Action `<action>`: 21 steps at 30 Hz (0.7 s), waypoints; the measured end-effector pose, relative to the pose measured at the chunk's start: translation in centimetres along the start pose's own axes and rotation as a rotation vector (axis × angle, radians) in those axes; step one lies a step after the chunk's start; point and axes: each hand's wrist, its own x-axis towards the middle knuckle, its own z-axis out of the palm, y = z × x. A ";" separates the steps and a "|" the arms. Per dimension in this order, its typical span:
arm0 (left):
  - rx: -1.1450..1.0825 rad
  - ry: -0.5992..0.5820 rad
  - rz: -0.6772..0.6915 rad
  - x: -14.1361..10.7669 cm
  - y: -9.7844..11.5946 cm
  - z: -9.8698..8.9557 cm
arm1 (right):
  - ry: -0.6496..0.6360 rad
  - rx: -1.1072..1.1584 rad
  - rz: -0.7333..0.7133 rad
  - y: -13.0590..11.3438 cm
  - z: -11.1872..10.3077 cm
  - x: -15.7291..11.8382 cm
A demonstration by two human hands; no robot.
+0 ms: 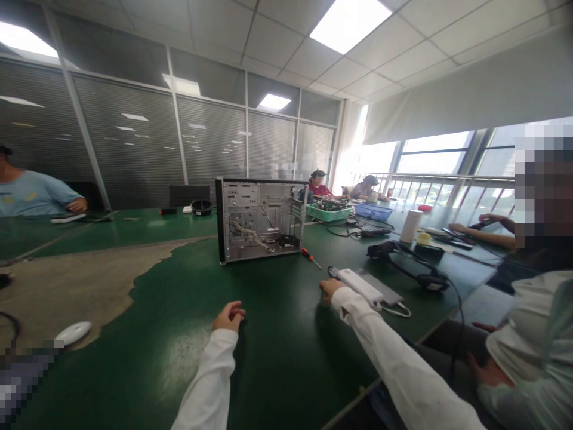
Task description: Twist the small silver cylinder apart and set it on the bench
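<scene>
Green tabletop (pixel 268 352) ran ahead under bright ceiling panels, with its worn, peeled patch off to the left. Both arms reached forward in white sleeves. The left hand (pixel 229 316) lay low near the near edge, palm down, fingers loosely curled and holding nothing. The right hand (pixel 332 291) stretched further out, knuckles up, at the end of a white plastic box (pixel 358 285), which lay on a flat grey slab (pixel 382 288) with a thin white cable (pixel 398 310) beside it. Whether that hand gripped the box, I could not tell. No brand or writing could be read. Beyond the hands stood an open computer case (pixel 261 221), its metal back facing the camera, with an orange-handled screwdriver (pixel 310 257) lying just beside it. Black headphones (pixel 407 263) lay toward the right edge.
</scene>
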 end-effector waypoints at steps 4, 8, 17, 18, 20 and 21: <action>0.041 -0.011 0.035 -0.1 0.0 0.0 | -0.140 0.082 -0.188 -6.5 0.8 2.0; 0.107 -0.014 0.089 -0.4 0.1 -0.1 | -0.132 0.185 -0.324 -13.8 1.4 3.2; 0.290 0.117 0.271 0.5 -1.5 0.2 | -0.035 0.588 -0.304 -18.5 7.1 2.9; 0.307 0.110 0.275 0.6 -1.5 0.3 | -0.016 0.625 -0.311 -18.3 7.5 2.9; 0.334 0.092 0.278 0.7 -1.6 0.3 | 0.016 0.680 -0.329 -18.2 7.9 2.9; 0.343 0.086 0.276 0.7 -1.5 0.4 | 0.028 0.700 -0.348 -18.3 7.9 2.9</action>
